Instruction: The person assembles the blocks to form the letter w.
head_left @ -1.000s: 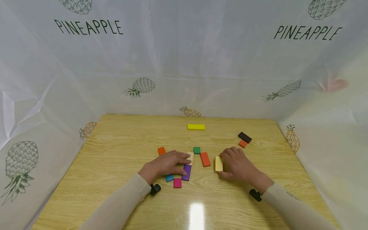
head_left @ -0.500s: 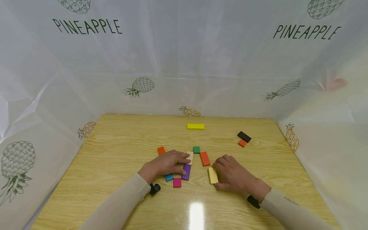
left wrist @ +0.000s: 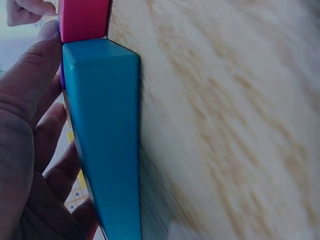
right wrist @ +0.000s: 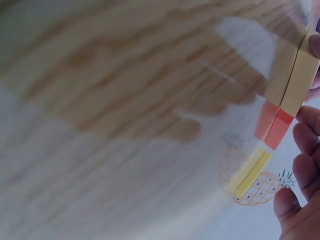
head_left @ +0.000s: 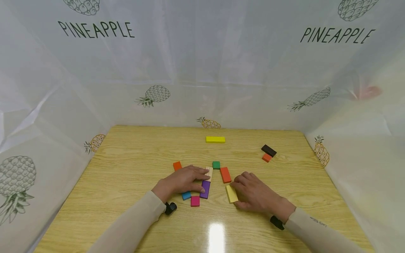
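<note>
Palm down, my left hand [head_left: 185, 179] rests over a group of flat blocks, fingers reaching onto a pale wood block [head_left: 209, 173] and thumb on a purple block [head_left: 205, 189]. Partly under it are an orange block [head_left: 177, 166] and a blue block [head_left: 186, 195]; a pink block [head_left: 195, 201] lies just in front. In the left wrist view the blue block [left wrist: 102, 125] looms close. My right hand [head_left: 254, 193] pinches a pale yellow block [head_left: 231, 194] at its two ends between thumb and finger, flat on the table. Just beyond it lies a red block [head_left: 225, 175].
A green block [head_left: 216, 165] sits at the red block's far left corner. Farther back are a bright yellow block [head_left: 215, 140] and, at right, a black block [head_left: 269, 150] touching a small orange-red block [head_left: 267, 157]. A pineapple-print sheet [head_left: 177, 63] encloses the wooden table [head_left: 142, 147].
My right hand has slid the pale yellow block left and toward me, turning it slightly, so it now lies in line with the red block's near end. The left hand has stayed put.
</note>
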Tool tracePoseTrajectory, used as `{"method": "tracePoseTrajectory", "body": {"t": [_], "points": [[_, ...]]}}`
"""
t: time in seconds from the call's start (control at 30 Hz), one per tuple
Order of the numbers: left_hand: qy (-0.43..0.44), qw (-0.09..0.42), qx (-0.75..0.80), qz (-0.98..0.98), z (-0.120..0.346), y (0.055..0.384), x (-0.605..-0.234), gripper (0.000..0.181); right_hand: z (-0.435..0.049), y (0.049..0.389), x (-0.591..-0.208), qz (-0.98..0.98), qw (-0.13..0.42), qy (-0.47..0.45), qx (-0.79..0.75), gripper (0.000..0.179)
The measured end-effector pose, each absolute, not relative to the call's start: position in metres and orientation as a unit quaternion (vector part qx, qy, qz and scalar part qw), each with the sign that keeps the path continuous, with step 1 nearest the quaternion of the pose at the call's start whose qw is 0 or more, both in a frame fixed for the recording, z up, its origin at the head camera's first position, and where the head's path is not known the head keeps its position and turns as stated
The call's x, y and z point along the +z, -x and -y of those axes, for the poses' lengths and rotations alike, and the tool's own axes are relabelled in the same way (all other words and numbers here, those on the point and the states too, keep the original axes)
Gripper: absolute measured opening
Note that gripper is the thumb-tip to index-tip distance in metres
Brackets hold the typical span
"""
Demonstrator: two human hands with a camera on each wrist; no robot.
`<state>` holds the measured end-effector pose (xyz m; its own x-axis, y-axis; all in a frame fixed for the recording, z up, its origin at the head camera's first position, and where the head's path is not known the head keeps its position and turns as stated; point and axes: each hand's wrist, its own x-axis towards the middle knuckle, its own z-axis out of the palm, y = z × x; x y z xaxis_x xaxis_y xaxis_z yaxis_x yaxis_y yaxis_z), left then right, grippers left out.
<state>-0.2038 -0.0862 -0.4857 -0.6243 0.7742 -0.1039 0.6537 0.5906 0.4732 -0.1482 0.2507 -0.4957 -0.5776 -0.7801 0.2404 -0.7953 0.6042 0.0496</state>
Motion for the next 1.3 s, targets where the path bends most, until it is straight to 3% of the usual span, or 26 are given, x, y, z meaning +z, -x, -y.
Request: {"method": "tracePoseTrajectory", "body": {"t": [1.3], "points": [[-0.401,0.155,0.206,-0.879,0.0867,0.2019,-0.4840,0.056,-0.2472,0.1532,-0.4942,0.891,0.127,-0.436,0.029,0.049]]}}
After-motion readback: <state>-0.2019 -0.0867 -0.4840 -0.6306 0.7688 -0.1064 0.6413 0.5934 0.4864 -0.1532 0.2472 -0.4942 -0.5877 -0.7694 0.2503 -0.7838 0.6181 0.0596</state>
